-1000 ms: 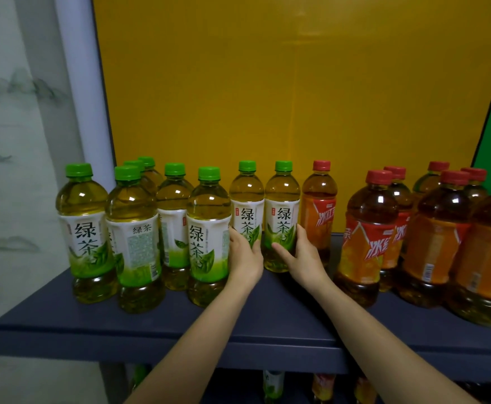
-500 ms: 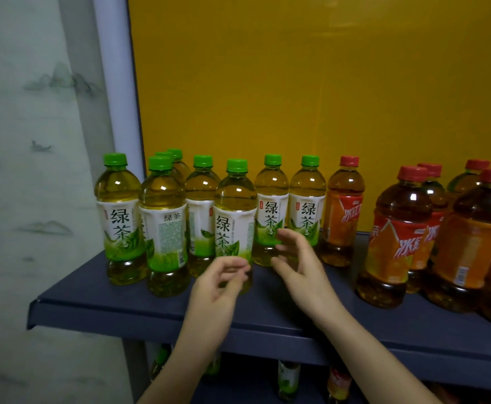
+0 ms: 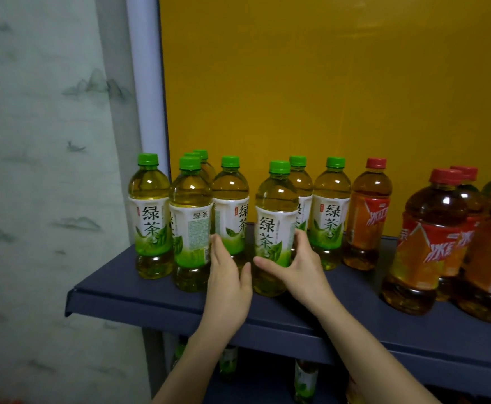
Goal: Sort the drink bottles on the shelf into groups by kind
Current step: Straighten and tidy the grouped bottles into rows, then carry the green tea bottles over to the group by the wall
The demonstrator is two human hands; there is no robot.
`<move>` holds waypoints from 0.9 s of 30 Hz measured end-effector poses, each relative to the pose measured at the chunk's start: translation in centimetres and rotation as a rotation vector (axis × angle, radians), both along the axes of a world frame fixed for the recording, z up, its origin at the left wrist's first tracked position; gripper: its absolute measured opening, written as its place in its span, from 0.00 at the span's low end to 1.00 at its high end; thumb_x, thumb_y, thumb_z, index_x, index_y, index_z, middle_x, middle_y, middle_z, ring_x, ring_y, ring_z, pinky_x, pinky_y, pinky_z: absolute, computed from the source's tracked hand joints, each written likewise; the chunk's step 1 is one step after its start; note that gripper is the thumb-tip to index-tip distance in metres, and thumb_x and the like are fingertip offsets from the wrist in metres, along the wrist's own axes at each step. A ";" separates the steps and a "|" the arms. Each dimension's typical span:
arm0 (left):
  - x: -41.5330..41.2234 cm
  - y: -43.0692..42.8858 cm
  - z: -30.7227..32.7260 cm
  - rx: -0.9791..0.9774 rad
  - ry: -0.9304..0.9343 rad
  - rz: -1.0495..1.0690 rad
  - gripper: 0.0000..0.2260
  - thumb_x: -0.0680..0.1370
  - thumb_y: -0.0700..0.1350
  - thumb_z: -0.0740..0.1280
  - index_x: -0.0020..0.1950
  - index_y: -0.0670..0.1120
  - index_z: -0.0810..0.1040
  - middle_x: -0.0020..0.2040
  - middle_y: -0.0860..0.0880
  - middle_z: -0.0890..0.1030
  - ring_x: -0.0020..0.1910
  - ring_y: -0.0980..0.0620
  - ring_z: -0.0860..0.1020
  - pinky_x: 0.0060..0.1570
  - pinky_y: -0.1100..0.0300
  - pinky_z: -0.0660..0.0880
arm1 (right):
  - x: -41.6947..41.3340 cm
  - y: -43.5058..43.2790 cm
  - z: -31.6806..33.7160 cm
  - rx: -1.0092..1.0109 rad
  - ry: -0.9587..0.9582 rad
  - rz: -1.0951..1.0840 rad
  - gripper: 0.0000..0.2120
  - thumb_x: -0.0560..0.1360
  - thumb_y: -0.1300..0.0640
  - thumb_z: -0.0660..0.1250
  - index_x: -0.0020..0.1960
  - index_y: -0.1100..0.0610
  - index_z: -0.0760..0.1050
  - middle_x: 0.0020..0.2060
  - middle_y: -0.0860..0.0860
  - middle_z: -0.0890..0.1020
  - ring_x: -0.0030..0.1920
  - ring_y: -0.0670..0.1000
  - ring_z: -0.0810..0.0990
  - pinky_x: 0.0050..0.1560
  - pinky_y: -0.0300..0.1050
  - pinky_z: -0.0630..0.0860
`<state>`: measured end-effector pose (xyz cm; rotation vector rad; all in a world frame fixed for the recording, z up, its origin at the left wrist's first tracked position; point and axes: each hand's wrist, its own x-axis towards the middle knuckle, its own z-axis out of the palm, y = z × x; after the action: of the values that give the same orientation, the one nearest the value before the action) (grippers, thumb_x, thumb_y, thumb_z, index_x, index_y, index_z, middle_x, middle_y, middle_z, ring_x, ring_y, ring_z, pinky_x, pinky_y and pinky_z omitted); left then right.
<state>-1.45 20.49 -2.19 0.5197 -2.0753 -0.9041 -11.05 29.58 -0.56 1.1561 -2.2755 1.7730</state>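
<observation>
On shelf (image 3: 151, 298) front, among green-capped bottles (image 3: 190, 217) | green tea bottle (image 3: 276, 217) upright, full | right hand (image 3: 299, 266) wraps its label, thumb in front | left hand (image 3: 229, 284) flat-fingered beside it, holding nothing | likely heavyish, stiff, smooth plastic; grip mid-body at label, not cap

Left forearm (image 3: 191, 363) bare to the lower edge of the view, right forearm (image 3: 366, 348) bare the same way, both arms slender, slim wrists, left grip (image 3: 228, 284) a bare hand, slender fingers (image 3: 216, 243), right grip (image 3: 299, 269) also bare
</observation>
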 end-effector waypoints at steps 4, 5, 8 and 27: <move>-1.7 0.0 0.5 0.015 -0.023 0.068 0.38 0.79 0.43 0.62 0.74 0.38 0.36 0.77 0.42 0.41 0.76 0.48 0.44 0.70 0.63 0.43 | -1.1 2.7 0.1 0.004 -0.022 0.020 0.37 0.62 0.53 0.78 0.65 0.52 0.62 0.55 0.42 0.76 0.53 0.37 0.75 0.51 0.30 0.71; -2.1 0.0 0.7 0.021 -0.028 0.090 0.38 0.78 0.44 0.63 0.74 0.37 0.36 0.77 0.41 0.41 0.76 0.46 0.44 0.71 0.61 0.44 | -1.3 3.3 0.2 0.004 -0.036 0.026 0.37 0.63 0.53 0.77 0.64 0.50 0.61 0.53 0.39 0.75 0.51 0.34 0.74 0.48 0.27 0.71; -3.5 -0.3 1.0 0.043 -0.040 0.154 0.40 0.77 0.45 0.64 0.74 0.35 0.37 0.76 0.38 0.44 0.76 0.42 0.46 0.72 0.56 0.46 | -1.9 5.1 0.4 -0.001 -0.085 0.040 0.39 0.63 0.54 0.77 0.66 0.47 0.57 0.51 0.35 0.71 0.48 0.32 0.72 0.45 0.25 0.72; -3.0 -3.0 0.2 0.209 0.158 -0.149 0.30 0.70 0.41 0.74 0.65 0.44 0.61 0.59 0.48 0.73 0.61 0.48 0.74 0.62 0.50 0.72 | -3.8 9.0 -1.1 -0.154 -0.113 -0.067 0.32 0.68 0.58 0.73 0.64 0.44 0.60 0.53 0.35 0.72 0.50 0.30 0.74 0.45 0.28 0.75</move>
<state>-4.50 17.49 -1.98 0.3916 -1.9064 -1.2187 -14.90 38.57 -1.68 0.9669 -2.1605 1.9945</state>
